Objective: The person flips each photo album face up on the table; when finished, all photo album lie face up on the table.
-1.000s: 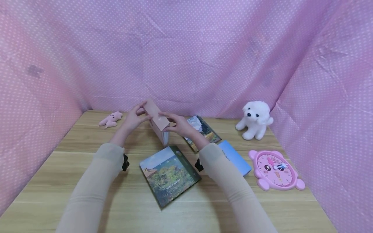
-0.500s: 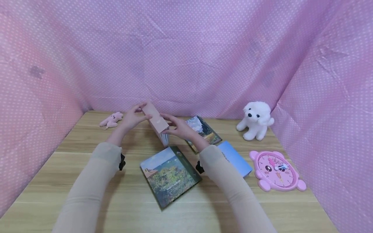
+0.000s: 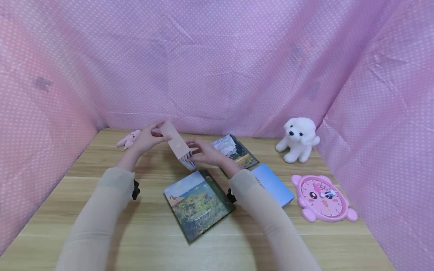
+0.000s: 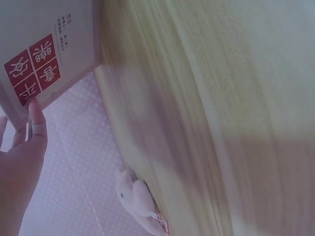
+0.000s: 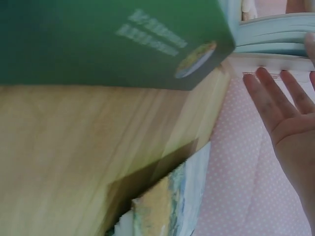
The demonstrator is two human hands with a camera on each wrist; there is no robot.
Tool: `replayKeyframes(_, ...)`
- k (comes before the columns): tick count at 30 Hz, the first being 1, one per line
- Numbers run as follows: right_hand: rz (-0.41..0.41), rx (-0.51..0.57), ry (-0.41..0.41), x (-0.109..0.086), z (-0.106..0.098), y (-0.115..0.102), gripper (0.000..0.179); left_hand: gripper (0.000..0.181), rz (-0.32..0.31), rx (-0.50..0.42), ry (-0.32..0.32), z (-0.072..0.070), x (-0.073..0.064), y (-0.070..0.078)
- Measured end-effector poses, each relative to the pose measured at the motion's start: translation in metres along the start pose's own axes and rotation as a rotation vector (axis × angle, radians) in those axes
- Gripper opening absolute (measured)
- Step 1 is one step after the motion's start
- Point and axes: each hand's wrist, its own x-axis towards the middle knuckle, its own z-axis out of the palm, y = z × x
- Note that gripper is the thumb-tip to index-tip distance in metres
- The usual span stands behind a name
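Hand, left: thumb and fingers gripping the upper far end of a pale pink book. Hand, right: fingers straight and spread, tips against the cover at the near end, beside fanned pages. Pale pink book: spine up, tilted, left of centre towards the back edge of the wooden surface; contact with it cannot be told. Photo album: flat, just in front, in the way towards the front edge. Painted-cover album: flat near the back edge, partly hidden by the right arm. Blue book: likewise. Pink clock: along the right edge. White plush dog: back right corner. Pink plush toy: back left corner, partly hidden. Dotted pink curtain: behind the back edge and at both sides.
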Motion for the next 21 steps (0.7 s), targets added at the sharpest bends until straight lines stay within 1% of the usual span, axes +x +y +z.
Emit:
replayKeyframes(3, 0.031, -0.001, -0.038, -0.001, 0.003, 0.005, 0.065, 0.085, 0.005, 0.004, 0.001, -0.002, -0.001, -0.003)
replayKeyframes(7, 0.06, 0.031, -0.079, -0.003, 0.006, 0.012, 0.069, 0.084, 0.011, -0.015, 0.0, -0.002, -0.002, -0.006)
replayKeyframes(11, 0.068, 0.04, -0.104, -0.003, 0.008, 0.015, 0.071, 0.083, 0.003, -0.05, -0.004, -0.002, -0.006, -0.007)
replayKeyframes(15, 0.104, 0.036, -0.115, -0.004, 0.008, 0.015, 0.072, 0.082, 0.014, -0.079, -0.018, -0.004, -0.009, -0.008)
replayKeyframes(19, 0.134, 0.028, -0.113, -0.004, 0.008, 0.015, 0.069, 0.081, 0.019, -0.098, -0.055, -0.006, -0.016, 0.004)
replayKeyframes(21, 0.134, 0.016, -0.112, -0.004, 0.008, 0.016, 0.067, 0.082, 0.01, -0.099, -0.065, -0.007, -0.017, 0.006)
